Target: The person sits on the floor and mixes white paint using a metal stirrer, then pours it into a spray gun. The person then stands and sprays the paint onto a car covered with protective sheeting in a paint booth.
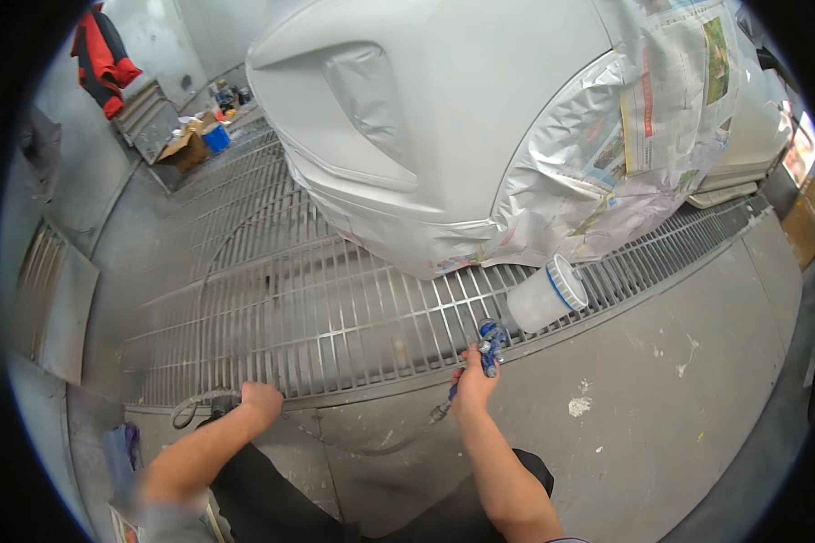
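Observation:
My right hand grips a blue paint spray gun by its handle, with a translucent cup with a white lid attached to it. From the handle's lower end an air hose sags towards my left hand, which is closed around the hose; a loop of it shows to the left. Beyond both hands stands a pale grey car bumper. Newspaper masking covers the wheel area beside it and hangs below its edge. Plastic film or paper covers the bumper's recess.
A metal floor grate runs under the car, bordered by paint-spotted floor panels. At the back left are a cardboard box, a blue container and a hanging red and black garment. Another cardboard box stands at the right.

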The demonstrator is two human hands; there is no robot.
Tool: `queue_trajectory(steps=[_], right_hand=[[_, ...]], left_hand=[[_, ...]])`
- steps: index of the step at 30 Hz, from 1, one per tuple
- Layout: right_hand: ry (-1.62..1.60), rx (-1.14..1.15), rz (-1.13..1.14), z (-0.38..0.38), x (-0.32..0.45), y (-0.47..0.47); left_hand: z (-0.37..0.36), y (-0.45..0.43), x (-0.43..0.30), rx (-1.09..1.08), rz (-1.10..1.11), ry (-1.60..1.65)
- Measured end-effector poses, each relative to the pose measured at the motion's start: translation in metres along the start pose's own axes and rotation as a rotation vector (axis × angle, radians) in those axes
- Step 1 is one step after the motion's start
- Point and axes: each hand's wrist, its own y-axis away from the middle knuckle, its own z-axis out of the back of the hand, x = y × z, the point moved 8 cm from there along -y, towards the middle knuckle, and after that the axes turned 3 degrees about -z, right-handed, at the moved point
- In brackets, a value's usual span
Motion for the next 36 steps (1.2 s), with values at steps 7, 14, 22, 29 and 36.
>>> queue_trajectory(steps=[7, 14, 22, 29, 36], right_hand=[[-0.127, -0.088, 0.212, -0.058, 0.057, 0.045], [-0.226, -0.105, 0.286, -0.129, 0.031, 0.114], [-0.070, 0.008, 0.376, -0.217, -0.041, 0.199], [0.141, -0.223, 0.598, -0.238, -0.090, 0.273], [0.346, -0.279, 0.639, -0.312, 0.001, 0.317]], left_hand=[[0.037, -0.004, 0.015, 0.037, -0.067, 0.001], [0.027, 0.022, 0.112, 0.017, -0.190, -0.132], [0.028, -0.048, 0.232, -0.095, -0.420, -0.255], [0.013, -0.156, 0.286, -0.409, -0.733, -0.102], [-0.023, -0.199, 0.295, -0.419, -0.899, 0.116]])
